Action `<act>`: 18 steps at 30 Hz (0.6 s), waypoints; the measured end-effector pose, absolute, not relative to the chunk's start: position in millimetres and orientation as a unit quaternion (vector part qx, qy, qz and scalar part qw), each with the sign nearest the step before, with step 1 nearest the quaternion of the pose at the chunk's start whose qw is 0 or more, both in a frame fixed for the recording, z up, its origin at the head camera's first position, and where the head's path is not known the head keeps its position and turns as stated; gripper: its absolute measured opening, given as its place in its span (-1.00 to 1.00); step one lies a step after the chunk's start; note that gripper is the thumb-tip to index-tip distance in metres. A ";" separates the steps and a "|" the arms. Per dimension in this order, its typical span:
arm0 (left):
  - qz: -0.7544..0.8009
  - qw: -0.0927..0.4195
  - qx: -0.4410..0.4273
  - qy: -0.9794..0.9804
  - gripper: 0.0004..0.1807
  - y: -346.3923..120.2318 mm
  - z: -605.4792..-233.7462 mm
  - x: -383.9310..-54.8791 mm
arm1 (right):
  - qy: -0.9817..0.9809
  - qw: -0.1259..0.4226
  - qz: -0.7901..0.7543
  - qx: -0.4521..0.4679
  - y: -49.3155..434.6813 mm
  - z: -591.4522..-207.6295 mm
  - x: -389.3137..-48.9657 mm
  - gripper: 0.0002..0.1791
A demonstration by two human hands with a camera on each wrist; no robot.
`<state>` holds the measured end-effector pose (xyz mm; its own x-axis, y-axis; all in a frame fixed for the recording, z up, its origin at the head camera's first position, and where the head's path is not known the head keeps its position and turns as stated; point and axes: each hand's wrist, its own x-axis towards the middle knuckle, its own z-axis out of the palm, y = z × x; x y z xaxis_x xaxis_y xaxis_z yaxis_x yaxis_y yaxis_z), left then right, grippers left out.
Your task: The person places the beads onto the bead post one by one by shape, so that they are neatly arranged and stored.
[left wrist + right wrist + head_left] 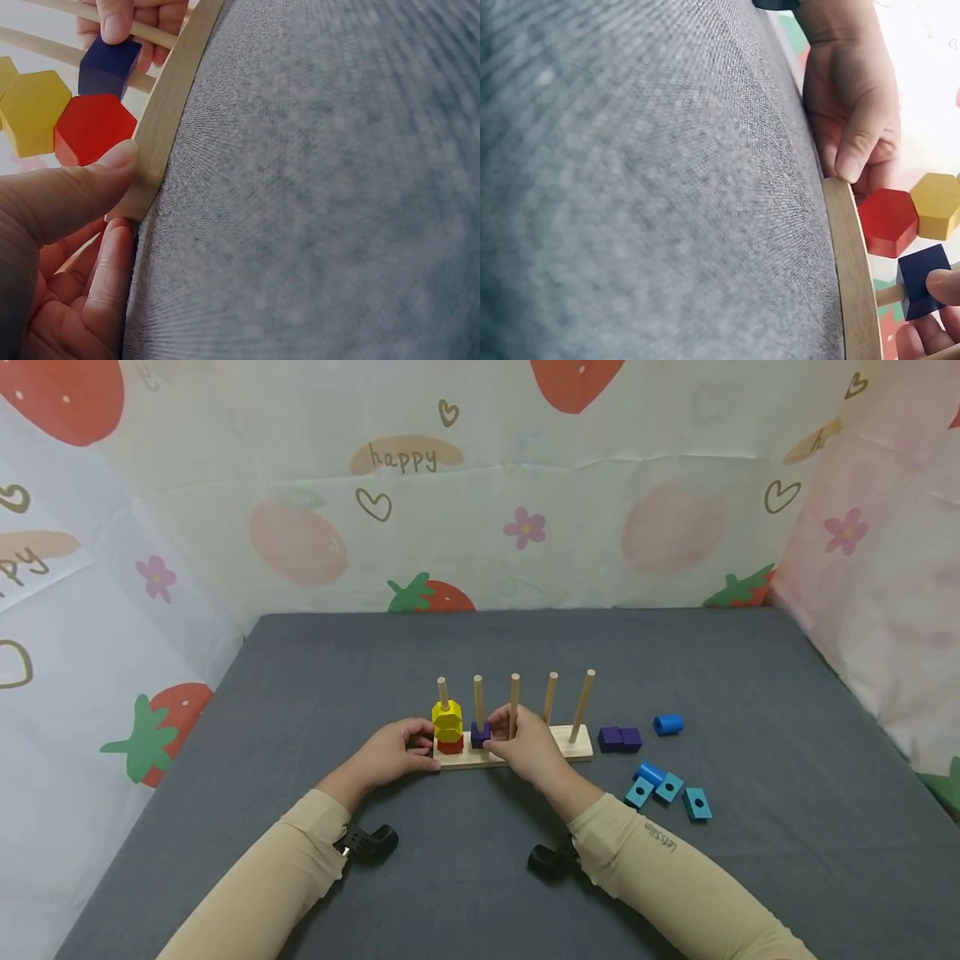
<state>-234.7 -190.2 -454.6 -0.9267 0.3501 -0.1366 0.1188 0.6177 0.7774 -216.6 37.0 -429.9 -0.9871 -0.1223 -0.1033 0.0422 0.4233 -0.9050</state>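
A wooden peg board (474, 758) with several upright pegs stands on the table. My left hand (392, 750) grips its left end, thumb on the front corner and fingers round the end face. On the leftmost peg, yellow hexagonal blocks (447, 722) sit above a red hexagonal block (94, 129). My right hand (534, 747) pinches a dark purple block (924, 280) threaded on the second peg, thumb on its near face. Bare peg shows between this block and the base in the right wrist view.
Right of the board lie two purple blocks (619, 740), a blue cylinder (667, 724) and another blue cylinder (651, 772) beside light-blue blocks with holes (697, 804). A printed cloth (570, 560) hangs behind the grey table (360, 668).
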 end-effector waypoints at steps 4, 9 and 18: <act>0.417 0.137 0.136 0.888 -0.55 -190.2 -454.7 -234.9 | 0.845 0.075 -0.529 -0.026 36.4 -429.7 -216.3 -0.72; 0.415 0.139 0.133 0.889 -0.55 -189.9 -453.7 -233.8 | 0.842 0.070 -0.534 -0.036 36.8 -428.8 -215.7 -0.72; 0.420 0.142 0.128 0.887 -0.55 -189.6 -451.7 -232.9 | 0.837 0.078 -0.540 -0.047 40.0 -426.9 -215.0 -0.66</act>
<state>-232.9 -189.6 -451.7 -0.9269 0.3468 -0.1437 0.1090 0.6150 0.7809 -215.0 40.0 -426.9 -0.9833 -0.1633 -0.0802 0.0059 0.4124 -0.9110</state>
